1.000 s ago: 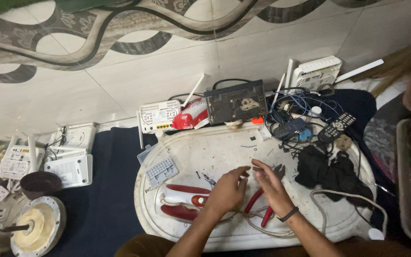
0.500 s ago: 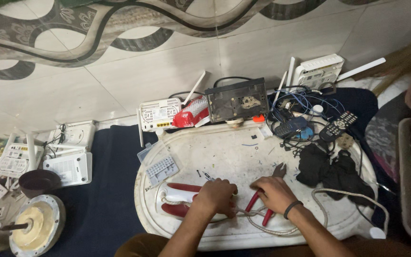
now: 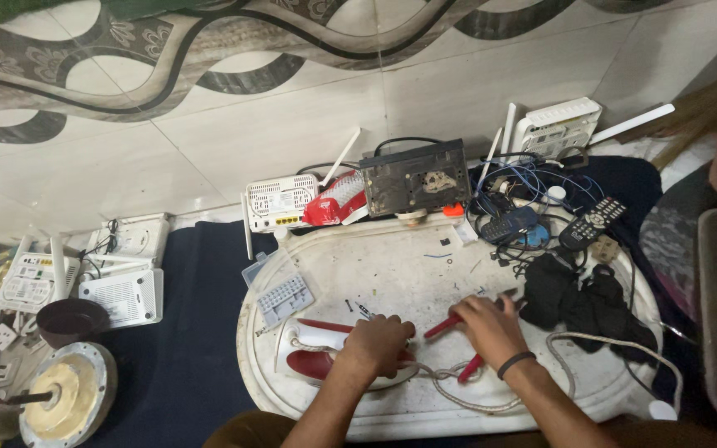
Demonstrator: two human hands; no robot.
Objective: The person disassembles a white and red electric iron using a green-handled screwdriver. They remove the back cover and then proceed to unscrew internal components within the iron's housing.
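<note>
Lower middle of the frame: the left hand (image 3: 379,347) sits curled on top of a red and white clothes iron (image 3: 313,353) lying on the white oval tray (image 3: 392,265), pressing it down more than lifting it. An iron like that is probably heavy and rigid, with a slick soleplate, so the handle or the body is the place to grab, not the plate. Its braided cord (image 3: 475,396) loops out along the tray's near edge, floppy and easy to snag.

Just right of that, the right hand (image 3: 491,328) is closed around red-handled pliers (image 3: 450,328), gripped up near the head from what I can see. Stiff, light, grippy handles.

A bit farther up the tray there's a small grey keypad (image 3: 284,294) on the left and a black cloth heap (image 3: 587,303) on the right. At the back edge sit a dark box (image 3: 417,176), white routers (image 3: 280,203) and a remote (image 3: 592,222) in a wire tangle.
</note>
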